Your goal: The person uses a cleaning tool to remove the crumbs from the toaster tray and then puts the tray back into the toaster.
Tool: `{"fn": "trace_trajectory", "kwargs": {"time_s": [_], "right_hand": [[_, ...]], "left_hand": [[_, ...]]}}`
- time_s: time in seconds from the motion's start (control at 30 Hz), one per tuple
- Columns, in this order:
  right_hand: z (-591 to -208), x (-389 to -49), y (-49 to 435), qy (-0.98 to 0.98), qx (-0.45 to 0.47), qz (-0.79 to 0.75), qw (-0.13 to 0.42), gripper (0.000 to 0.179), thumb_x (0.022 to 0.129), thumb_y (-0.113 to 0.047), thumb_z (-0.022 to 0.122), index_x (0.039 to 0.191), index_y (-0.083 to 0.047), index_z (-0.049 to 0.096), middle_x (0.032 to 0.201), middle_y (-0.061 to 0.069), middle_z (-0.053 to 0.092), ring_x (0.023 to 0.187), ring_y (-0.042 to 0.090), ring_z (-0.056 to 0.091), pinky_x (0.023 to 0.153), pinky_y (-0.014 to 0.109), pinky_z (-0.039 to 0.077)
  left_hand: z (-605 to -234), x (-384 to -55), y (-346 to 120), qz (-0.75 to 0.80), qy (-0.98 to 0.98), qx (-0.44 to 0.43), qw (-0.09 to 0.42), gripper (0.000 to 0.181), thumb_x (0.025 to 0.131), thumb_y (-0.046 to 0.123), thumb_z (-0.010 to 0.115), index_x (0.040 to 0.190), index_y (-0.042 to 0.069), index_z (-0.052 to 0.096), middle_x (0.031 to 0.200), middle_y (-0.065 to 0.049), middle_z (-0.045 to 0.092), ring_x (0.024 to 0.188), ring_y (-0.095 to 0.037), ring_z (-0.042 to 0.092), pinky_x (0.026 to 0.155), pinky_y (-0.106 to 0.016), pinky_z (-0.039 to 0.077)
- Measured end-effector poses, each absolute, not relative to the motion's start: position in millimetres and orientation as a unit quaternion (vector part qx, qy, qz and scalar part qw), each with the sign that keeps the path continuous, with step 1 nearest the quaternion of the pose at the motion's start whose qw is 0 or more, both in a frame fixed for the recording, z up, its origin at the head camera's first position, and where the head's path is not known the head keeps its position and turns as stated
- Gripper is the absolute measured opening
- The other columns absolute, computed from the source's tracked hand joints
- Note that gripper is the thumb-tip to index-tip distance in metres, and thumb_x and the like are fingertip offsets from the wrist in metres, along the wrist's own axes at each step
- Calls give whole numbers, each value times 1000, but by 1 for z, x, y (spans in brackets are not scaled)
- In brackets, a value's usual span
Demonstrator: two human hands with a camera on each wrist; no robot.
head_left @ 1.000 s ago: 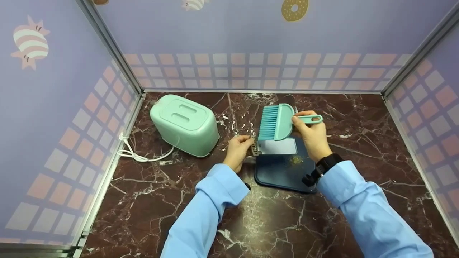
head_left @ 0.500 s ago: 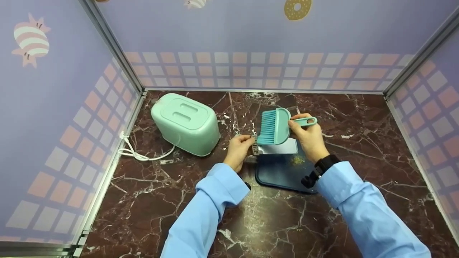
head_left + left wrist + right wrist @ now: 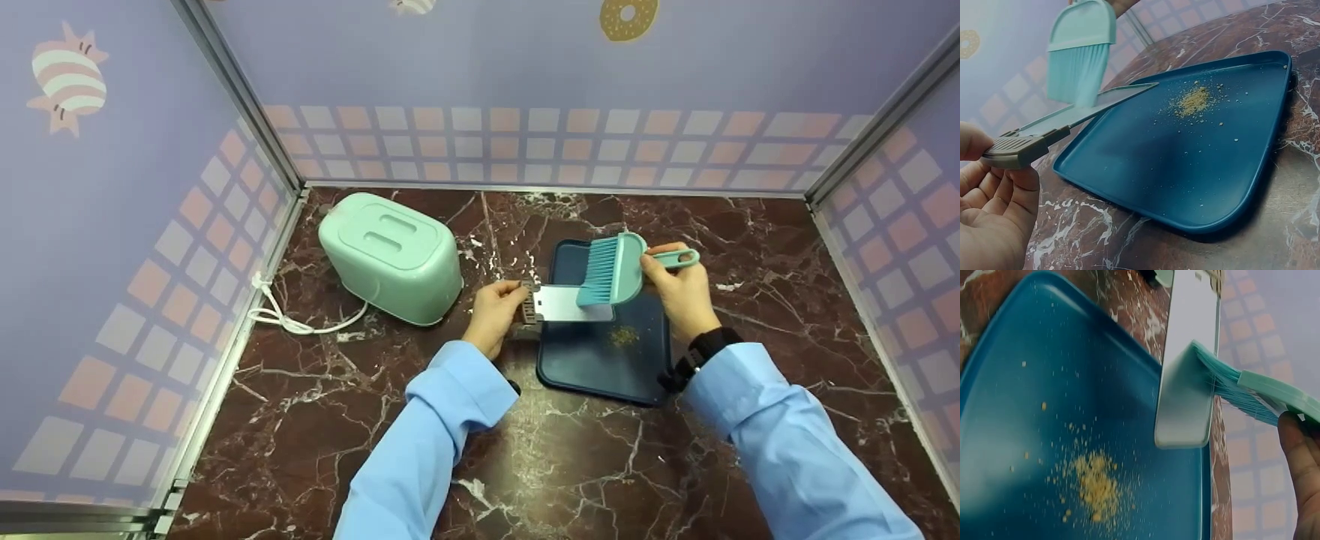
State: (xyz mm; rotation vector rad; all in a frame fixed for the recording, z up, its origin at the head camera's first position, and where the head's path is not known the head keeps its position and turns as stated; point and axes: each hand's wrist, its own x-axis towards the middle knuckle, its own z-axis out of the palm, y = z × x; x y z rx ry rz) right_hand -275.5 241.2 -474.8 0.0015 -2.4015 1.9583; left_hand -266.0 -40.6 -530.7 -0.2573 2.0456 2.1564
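Observation:
My left hand (image 3: pixel 495 311) pinches the brown ribbed end of a toaster crumb tray (image 3: pixel 559 304), a flat metal plate. It is held tilted above a dark blue tray (image 3: pixel 600 367), its far end lower in the left wrist view. In my right hand (image 3: pixel 686 296) is a mint-green hand brush (image 3: pixel 628 270), gripped where the handle meets the head. Its teal bristles (image 3: pixel 1230 385) bend against the plate's surface. A small heap of yellowish crumbs (image 3: pixel 1193 101) lies on the blue tray, with finer bits scattered around it.
A mint-green toaster (image 3: pixel 394 262) stands to the left of my hands, its white cord (image 3: pixel 289 322) coiled beside it. Purple patterned panels (image 3: pixel 480 75) enclose the dark marbled tabletop (image 3: pixel 315 420) at the back and sides.
The brush has come down onto the crumb tray and swept rightward along it, from near the brown end toward the far end. My left hand has stayed almost in place.

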Motion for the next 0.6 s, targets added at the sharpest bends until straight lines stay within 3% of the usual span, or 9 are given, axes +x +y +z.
{"fn": "trace_trajectory", "kwargs": {"time_s": [0.3, 0.47, 0.6], "right_hand": [[-467, -267, 258, -784, -3, 619, 44, 36, 104, -15, 59, 127, 12, 50, 111, 25, 64, 88, 13, 73, 76, 26, 61], [-467, -267, 264, -793, -18, 605, 68, 34, 104, -13, 60, 125, 12, 52, 103, 17, 66, 83, 10, 70, 70, 19, 58], [-468, -266, 266, -797, -34, 598, 79, 33, 103, -13, 61, 124, 12, 54, 97, 10, 66, 79, 9, 68, 65, 18, 56]], "left_hand": [[-531, -267, -42, 725, 679, -88, 74, 30, 101, 12, 62, 125, -5, 67, 106, -11, 69, 85, -14, 62, 69, -25, 52], [-529, -266, -44, 730, 673, -93, 74, 27, 101, 10, 61, 124, -2, 68, 104, -11, 70, 79, -14, 64, 67, -26, 54], [-529, -265, -44, 742, 659, -101, 71, 28, 101, 8, 61, 125, -5, 67, 98, -10, 70, 76, -13, 64, 64, -25, 55]]}}
